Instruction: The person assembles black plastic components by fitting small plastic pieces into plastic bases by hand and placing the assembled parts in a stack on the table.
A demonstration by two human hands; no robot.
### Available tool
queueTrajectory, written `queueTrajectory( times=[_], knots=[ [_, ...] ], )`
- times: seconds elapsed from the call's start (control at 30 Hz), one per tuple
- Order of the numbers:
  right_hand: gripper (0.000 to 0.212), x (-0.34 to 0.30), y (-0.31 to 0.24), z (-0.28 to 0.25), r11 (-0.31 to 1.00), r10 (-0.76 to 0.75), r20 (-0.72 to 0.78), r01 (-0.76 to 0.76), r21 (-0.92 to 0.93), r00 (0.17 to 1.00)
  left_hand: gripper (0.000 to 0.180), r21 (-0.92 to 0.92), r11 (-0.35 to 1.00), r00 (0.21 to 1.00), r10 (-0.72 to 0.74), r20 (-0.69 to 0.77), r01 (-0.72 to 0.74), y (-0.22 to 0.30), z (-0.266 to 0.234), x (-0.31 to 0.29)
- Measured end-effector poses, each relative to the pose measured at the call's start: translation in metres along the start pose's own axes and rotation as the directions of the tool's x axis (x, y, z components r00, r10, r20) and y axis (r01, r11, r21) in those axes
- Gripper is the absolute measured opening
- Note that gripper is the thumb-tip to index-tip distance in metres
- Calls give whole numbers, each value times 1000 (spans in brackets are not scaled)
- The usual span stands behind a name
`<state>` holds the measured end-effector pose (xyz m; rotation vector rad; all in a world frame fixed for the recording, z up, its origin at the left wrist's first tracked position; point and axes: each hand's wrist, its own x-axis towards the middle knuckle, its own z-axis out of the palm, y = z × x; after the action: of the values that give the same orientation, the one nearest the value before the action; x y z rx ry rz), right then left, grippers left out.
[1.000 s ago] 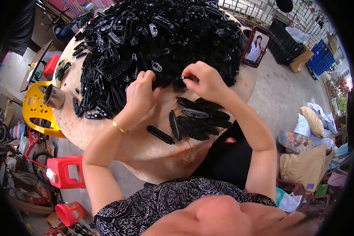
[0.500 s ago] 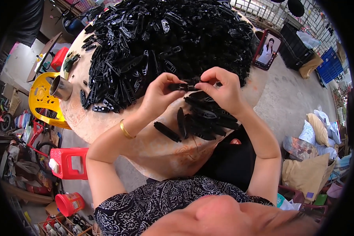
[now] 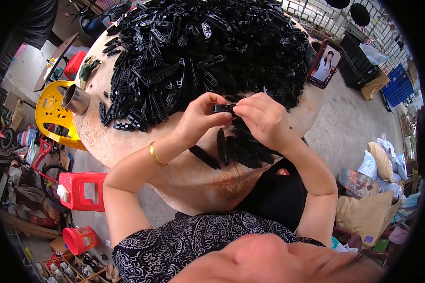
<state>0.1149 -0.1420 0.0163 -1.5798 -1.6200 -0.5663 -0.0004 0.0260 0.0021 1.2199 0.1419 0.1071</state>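
Between both hands, above the table's near side, is a small black plastic piece (image 3: 220, 108); its exact kind does not show. My left hand (image 3: 202, 118), with a gold bangle on its wrist, pinches one end between thumb and fingers. My right hand (image 3: 265, 119) has its fingers closed at the other end, covering part of it. Below the hands lie several long, narrow black plastic pieces (image 3: 245, 158), partly hidden by my right hand. Beyond rises a large heap of similar black plastic parts (image 3: 156, 61), some with openwork frames.
The round table (image 3: 97, 141) has a pale, stained cover. A metal cup (image 3: 76, 100) stands at its left edge, a phone (image 3: 325, 64) at its right. Around it are a yellow chair (image 3: 56, 111), a red stool (image 3: 80, 191), a red bucket (image 3: 80, 239) and black crates (image 3: 356, 63).
My right hand has turned and closed in over the piece, its fingers now bunched. Both hands sit closer together, and the piece has shifted slightly. The view has moved a little.
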Motion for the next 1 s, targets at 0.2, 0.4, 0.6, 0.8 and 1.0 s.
queueTrajectory(
  times=[0.2, 0.4, 0.6, 0.8, 1.0],
  knots=[
    [14, 0, -8, -3, 994, -44, 98, 53, -93, 994, 31, -23, 1000, 1000, -7, -10, 7, 4, 0, 0],
    [27, 6, -9, -15, 758, 499, 353, -596, 266, 791, 30, 428, 860, 956, 293, 32, -278, 8, 10, -8],
    [27, 0, -4, -14, 839, 422, 302, -494, 229, 855, 30, 531, 805, 952, 308, 8, -265, 3, 8, -6],
    [24, 9, 38, -32, 686, 508, 397, -638, 350, 764, 28, 763, 520, 922, 189, 337, -385, -2, 12, -11],
    [18, 1, 50, -2, 907, 403, 384, -420, -44, 831, 18, 733, 529, 903, 278, 327, -428, 1, 11, -9]
  ],
)
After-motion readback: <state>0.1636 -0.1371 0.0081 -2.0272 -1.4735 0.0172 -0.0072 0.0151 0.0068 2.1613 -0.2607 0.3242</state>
